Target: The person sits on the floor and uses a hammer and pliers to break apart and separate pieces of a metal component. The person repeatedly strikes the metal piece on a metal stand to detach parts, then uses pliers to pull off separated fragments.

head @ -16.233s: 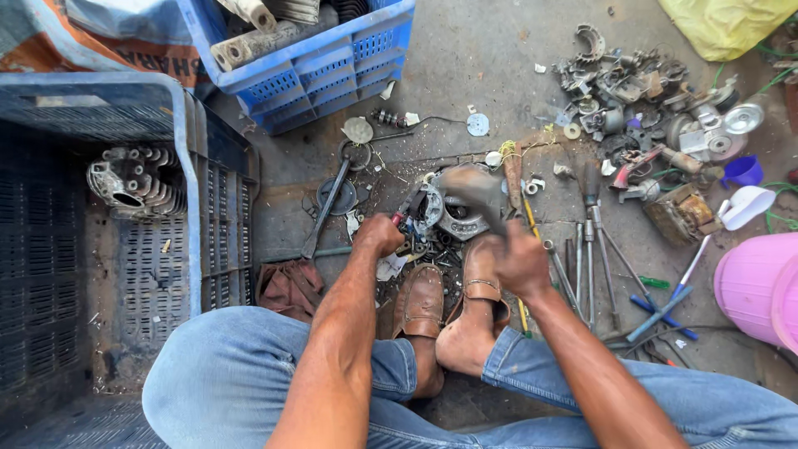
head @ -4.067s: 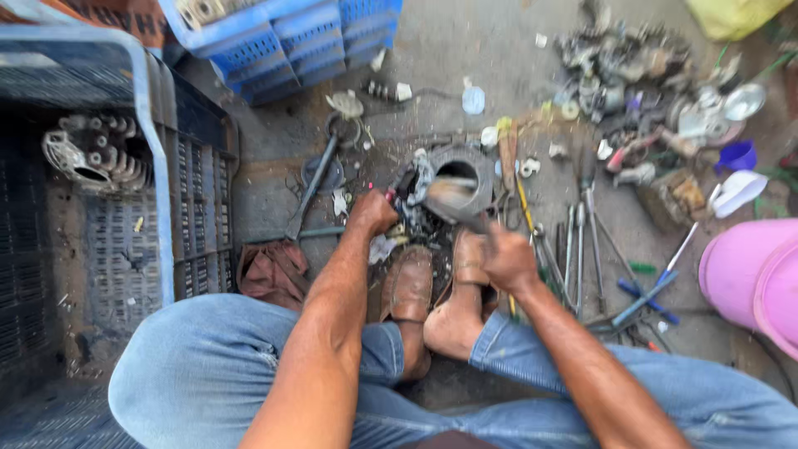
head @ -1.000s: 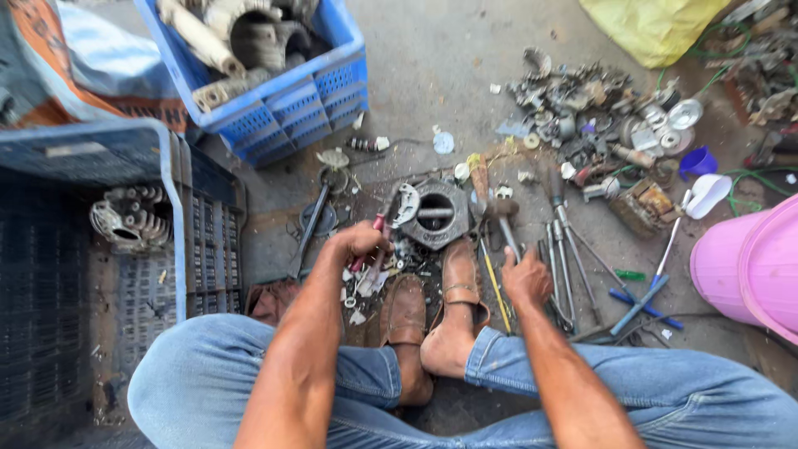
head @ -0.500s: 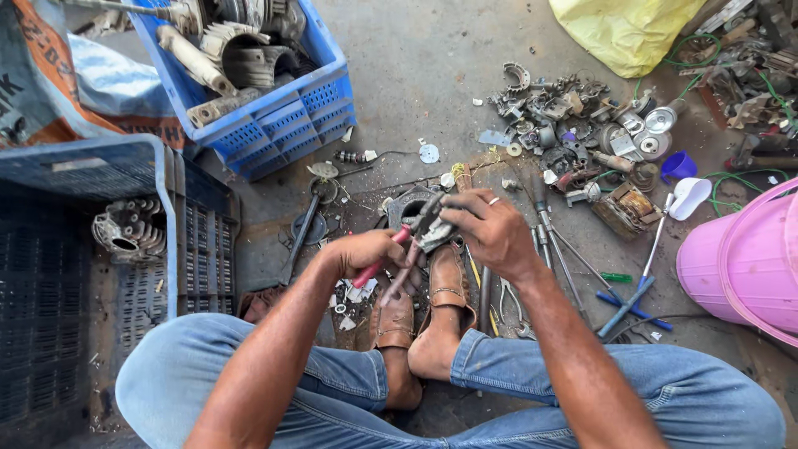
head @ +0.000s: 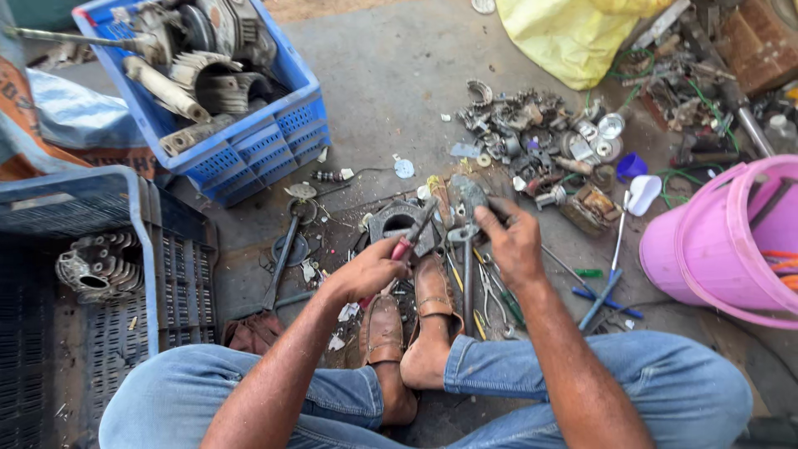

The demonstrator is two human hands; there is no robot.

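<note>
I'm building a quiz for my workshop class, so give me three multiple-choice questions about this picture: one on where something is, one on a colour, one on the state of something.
1. Where does the pink bucket stand?
A. At the right edge of the view
B. Inside the blue crate
C. Between the person's feet

2. What colour are the handles of the pliers in the left hand?
A. Green
B. Red
C. White

3. How is the blue crate at the top left?
A. Upside down
B. Holding only rags
C. Loaded with metal engine parts

Answers: 1 A, the bucket sits at the right, beyond the right hand and the loose tools. 2 B, red grips show just above the closed fingers. 3 C, finned grey metal parts fill it, open side up.
</note>
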